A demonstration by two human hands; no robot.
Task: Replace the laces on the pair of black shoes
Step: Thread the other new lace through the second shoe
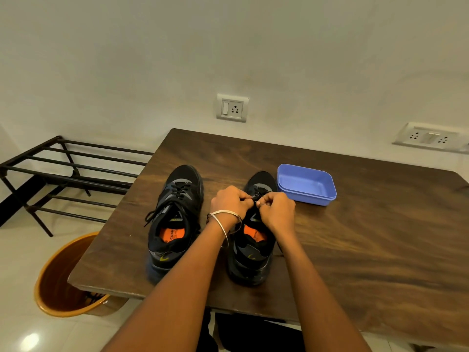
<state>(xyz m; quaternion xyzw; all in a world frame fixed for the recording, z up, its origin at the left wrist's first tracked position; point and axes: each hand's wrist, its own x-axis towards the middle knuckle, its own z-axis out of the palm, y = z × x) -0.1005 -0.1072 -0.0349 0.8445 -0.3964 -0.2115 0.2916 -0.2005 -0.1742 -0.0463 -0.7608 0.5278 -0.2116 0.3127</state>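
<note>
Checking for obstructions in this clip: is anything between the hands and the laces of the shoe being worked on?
Nothing visible. Both the left hand and right hand already pinch the laces on the right shoe; the blue tub sits beside it.

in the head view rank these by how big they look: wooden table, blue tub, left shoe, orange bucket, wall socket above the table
1. wooden table
2. left shoe and orange bucket: unsure, since the table hides part of the bucket
3. blue tub
4. wall socket, though it sits farthest from the camera

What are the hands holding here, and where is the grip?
Both the left hand and right hand pinch the black lace over the right shoe, mid-lacing.
</note>
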